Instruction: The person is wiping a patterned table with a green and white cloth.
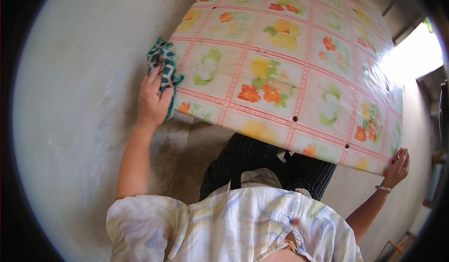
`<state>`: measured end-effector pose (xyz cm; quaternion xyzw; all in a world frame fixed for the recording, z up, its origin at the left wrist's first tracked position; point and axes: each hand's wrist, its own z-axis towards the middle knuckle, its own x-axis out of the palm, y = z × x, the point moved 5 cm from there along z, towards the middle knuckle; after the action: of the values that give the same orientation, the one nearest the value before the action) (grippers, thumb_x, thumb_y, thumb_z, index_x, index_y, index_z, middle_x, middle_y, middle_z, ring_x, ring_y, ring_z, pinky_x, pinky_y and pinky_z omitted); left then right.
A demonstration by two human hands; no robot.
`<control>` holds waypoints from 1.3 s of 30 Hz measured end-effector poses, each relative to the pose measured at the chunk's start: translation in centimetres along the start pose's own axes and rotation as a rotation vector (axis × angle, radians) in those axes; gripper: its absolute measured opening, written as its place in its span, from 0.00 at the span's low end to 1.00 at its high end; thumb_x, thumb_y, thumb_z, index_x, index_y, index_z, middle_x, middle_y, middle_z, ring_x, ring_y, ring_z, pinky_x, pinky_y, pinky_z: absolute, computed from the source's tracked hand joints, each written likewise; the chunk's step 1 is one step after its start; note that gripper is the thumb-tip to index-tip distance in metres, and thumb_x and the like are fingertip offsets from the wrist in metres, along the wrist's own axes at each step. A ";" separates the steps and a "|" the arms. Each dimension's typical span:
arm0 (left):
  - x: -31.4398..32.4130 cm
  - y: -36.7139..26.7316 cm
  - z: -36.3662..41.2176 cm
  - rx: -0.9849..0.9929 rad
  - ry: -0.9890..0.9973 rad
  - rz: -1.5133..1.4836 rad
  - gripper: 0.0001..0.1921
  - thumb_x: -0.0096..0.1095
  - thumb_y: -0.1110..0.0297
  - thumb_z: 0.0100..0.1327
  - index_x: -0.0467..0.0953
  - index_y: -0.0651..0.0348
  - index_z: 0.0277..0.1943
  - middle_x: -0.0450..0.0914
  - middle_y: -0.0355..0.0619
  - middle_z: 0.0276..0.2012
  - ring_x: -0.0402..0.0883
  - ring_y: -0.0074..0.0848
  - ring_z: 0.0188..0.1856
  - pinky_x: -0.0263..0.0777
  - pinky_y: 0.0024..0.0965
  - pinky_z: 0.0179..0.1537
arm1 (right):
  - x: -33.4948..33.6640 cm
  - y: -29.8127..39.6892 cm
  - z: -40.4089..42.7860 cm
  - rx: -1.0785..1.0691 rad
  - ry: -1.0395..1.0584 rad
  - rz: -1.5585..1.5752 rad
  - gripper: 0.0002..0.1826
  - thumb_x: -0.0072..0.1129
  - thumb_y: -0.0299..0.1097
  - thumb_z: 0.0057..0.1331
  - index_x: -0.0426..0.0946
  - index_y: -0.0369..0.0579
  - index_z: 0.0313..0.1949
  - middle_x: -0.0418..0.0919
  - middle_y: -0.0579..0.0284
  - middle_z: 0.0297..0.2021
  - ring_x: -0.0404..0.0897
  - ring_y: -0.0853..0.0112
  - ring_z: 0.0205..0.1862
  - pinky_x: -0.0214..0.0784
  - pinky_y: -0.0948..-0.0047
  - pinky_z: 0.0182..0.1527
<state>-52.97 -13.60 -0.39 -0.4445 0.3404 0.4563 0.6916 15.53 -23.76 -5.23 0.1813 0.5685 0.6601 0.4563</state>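
Before me is a table whose cover (pixel 231 74) looks like plastic, printed with flowers and fruit between red lattice lines. My left hand (pixel 154 99) holds a patterned teal and white cloth (pixel 167 65) against the table's left edge. The palm side is hidden. At the near right corner, my right hand (pixel 399 167) grips the table edge, with a bracelet on its wrist. A few small dark spots, one of them a round black mark (pixel 295 119), show on the cover.
A pale plastered wall (pixel 70 104) stands close along the left side. Bright light enters through an opening (pixel 417 51) at the upper right. Bare concrete floor (pixel 200 149) shows under the near edge. A wooden piece (pixel 403 244) is at the lower right.
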 end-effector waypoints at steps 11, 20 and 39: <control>5.0 -8.0 5.1 0.288 0.157 -0.040 0.23 0.50 0.67 0.57 0.67 0.70 0.55 0.65 0.58 0.58 0.61 0.50 0.60 0.47 0.44 0.63 | 3.0 5.1 -1.6 -0.315 -0.048 -0.375 0.12 0.47 0.34 0.63 0.75 0.39 0.32 0.75 0.55 0.26 0.74 0.65 0.27 0.66 0.66 0.32; 7.2 -21.7 4.1 0.755 0.422 -0.141 0.28 0.56 0.65 0.51 0.66 0.69 0.55 0.61 0.58 0.60 0.55 0.57 0.62 0.40 0.51 0.65 | 3.3 5.8 -1.2 -0.217 -0.019 -0.377 0.14 0.44 0.36 0.64 0.75 0.40 0.30 0.75 0.49 0.26 0.74 0.58 0.28 0.66 0.64 0.35; 15.4 -43.1 3.6 1.691 0.855 -0.659 0.27 0.64 0.62 0.43 0.73 0.50 0.51 0.66 0.45 0.59 0.62 0.44 0.61 0.44 0.54 0.64 | 3.4 3.3 -1.1 0.254 0.225 0.188 0.34 0.29 0.58 0.68 0.72 0.36 0.43 0.74 0.57 0.35 0.72 0.72 0.36 0.64 0.74 0.42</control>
<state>-7.03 -13.35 0.52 -0.0056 0.6326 -0.3478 0.6919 11.65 -21.46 -3.50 0.2148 0.6751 0.6390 0.2996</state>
